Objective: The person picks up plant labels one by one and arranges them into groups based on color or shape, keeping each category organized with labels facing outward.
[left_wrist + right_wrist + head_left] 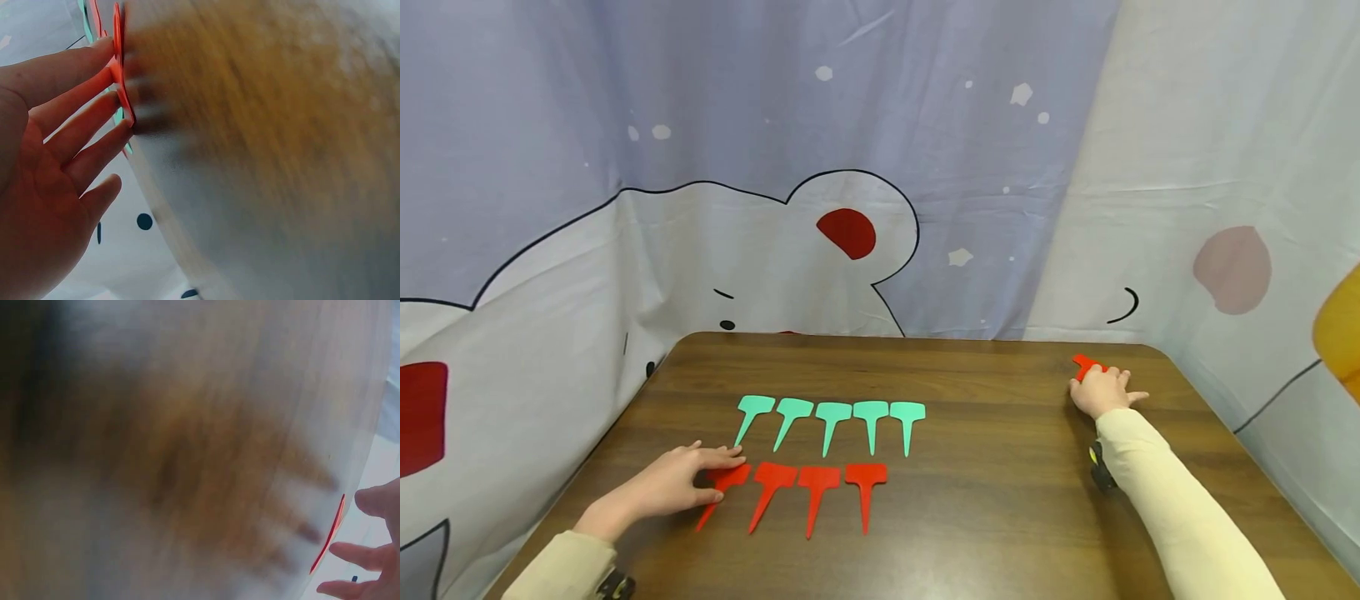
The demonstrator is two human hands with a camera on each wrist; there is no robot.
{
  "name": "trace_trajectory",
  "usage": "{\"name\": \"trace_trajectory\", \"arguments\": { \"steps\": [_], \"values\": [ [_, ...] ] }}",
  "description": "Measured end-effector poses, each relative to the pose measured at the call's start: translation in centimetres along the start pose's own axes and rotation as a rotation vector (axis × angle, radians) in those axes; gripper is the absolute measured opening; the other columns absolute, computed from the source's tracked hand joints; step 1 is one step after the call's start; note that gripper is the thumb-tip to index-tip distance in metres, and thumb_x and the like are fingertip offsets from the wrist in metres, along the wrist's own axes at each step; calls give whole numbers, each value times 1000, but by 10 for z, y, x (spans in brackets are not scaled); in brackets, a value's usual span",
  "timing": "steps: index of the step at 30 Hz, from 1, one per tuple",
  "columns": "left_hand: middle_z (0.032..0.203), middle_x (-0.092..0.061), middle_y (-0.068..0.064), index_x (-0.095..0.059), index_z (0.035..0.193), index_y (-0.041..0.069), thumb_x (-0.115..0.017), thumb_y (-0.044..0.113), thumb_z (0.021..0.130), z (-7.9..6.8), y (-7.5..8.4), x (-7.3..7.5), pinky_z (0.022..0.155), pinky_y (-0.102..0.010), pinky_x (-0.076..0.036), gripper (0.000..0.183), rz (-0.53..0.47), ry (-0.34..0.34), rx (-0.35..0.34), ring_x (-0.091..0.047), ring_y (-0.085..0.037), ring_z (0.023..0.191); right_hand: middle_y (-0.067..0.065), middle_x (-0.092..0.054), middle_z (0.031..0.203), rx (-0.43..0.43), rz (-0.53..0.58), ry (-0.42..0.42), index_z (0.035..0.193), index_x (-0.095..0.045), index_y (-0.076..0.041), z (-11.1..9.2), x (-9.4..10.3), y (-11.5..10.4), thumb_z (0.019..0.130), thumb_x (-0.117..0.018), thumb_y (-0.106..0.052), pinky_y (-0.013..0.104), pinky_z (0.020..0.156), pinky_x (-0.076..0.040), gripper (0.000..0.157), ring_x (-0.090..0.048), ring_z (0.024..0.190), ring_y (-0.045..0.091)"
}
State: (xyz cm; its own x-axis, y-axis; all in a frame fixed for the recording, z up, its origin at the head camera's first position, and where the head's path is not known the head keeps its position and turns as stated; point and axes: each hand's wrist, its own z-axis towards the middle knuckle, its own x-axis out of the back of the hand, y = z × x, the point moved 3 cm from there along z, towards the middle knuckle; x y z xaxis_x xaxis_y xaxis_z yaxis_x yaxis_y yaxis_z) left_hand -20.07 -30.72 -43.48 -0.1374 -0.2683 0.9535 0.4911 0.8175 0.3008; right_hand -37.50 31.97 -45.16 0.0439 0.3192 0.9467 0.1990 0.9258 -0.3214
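Several green T-shaped tags point(833, 417) lie in a row on the brown wooden table point(1000, 508). A row of several red tags point(820, 483) lies just in front of them. My left hand point(681, 483) rests with straight fingers on the leftmost red tag point(732, 477). The left wrist view shows those fingertips point(94, 94) pressing that red tag point(117, 59) flat. My right hand point(1101, 390) is near the far right corner and lies over one more red tag point(1084, 363). In the right wrist view its fingers point(369, 553) are extended beside that tag's thin edge point(329, 540).
A printed cloth backdrop point(850, 167) hangs close behind and on both sides of the table. The table's rounded far corners are at left point(688, 342) and right point(1153, 350). A dark wrist-mounted device point(1101, 471) sits under my right sleeve.
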Motion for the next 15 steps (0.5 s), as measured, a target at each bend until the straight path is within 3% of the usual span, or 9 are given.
{"name": "trace_trajectory", "arguments": {
  "steps": [15],
  "values": [
    [136, -56, -8, -63, 126, 11, -75, 20, 79, -1, 0, 1, 107, -58, -30, 50, -1, -15, 19, -52, -35, 124, 51, -16, 136, -196, -22, 31, 133, -32, 19, 17, 0, 4, 94, -45, -33, 81, 97, -11, 66, -7, 130, 67]
  ]
}}
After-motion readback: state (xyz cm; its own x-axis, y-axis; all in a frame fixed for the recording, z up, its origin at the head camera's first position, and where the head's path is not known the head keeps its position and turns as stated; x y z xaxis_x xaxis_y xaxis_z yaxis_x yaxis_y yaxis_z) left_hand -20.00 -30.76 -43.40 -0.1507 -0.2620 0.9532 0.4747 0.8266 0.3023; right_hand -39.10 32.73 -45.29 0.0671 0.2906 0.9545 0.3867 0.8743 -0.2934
